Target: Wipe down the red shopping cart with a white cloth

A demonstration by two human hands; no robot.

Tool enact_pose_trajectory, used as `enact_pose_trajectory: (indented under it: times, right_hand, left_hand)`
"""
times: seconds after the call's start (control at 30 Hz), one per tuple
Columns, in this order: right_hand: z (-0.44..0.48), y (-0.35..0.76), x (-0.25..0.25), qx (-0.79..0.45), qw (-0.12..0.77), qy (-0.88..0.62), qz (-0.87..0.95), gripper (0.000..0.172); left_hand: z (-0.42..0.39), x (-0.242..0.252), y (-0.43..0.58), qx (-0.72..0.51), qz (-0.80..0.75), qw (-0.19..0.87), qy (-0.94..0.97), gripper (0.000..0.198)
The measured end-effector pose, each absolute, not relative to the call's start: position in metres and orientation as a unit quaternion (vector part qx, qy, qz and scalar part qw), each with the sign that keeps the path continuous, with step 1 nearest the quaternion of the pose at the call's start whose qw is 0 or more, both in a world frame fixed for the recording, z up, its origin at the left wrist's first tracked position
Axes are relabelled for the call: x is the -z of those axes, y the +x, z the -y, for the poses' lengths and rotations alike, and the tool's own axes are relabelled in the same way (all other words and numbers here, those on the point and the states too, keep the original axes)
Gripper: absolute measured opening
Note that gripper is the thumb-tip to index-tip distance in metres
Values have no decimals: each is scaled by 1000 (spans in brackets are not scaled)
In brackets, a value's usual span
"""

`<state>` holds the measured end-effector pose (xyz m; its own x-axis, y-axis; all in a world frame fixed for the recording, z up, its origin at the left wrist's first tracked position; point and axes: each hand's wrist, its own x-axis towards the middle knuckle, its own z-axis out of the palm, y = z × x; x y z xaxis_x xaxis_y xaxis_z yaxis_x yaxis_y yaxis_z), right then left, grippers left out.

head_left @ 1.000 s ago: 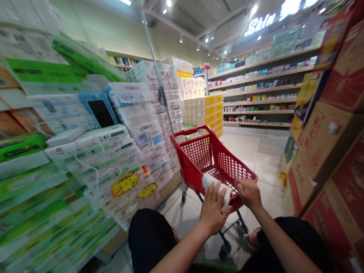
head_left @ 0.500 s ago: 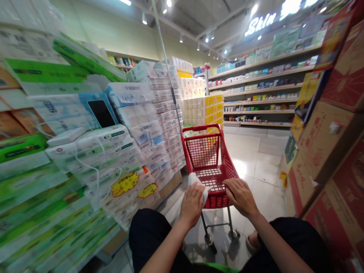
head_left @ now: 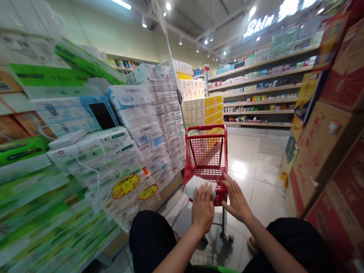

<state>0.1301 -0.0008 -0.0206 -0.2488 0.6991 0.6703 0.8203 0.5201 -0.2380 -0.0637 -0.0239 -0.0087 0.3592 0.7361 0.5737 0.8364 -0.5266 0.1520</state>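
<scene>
A white cloth (head_left: 193, 185) lay on the near edge of a red shopping cart (head_left: 210, 171), beneath the left grip (head_left: 203, 208); whether that grasped it, I could not tell. The right grip (head_left: 237, 203) was released, fingers extended beside the cart's near right corner. Stacked packs (head_left: 132, 115) rose leftward, cartons (head_left: 321, 140) rightward.

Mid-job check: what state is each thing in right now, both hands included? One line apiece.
Left hand: fingers extended, resting on the cloth
Right hand: open, fingers spread, beside the cart's near right edge
White cloth: bunched, over the cart's near edge
Red cart: upright on its wheels
Metal pole: leaning slightly
Phone: screen dark
White cable: hanging loose
Green pack: tilted
Sign: lit
</scene>
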Motion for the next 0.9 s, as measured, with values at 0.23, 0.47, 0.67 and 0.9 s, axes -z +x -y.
enact_pose_trajectory:
  times: [0.23,0.47,0.67,0.9]
  right_hand:
    - [0,129,29,71,383,-490,780,82]
    - [4,137,24,122,347,-496,787,76]
    - [3,139,27,133,347,-499,782,74]
    - [8,126,24,81,355,-501,785,80]
  left_hand:
    - [23,7,-19,292,431,102,-848,72]
    - [14,-2,-68,230,398,147,-876,62]
    - [0,0,-138,205,452,194,-847,61]
    - [-7,8,-150,247,514,189,-800,60]
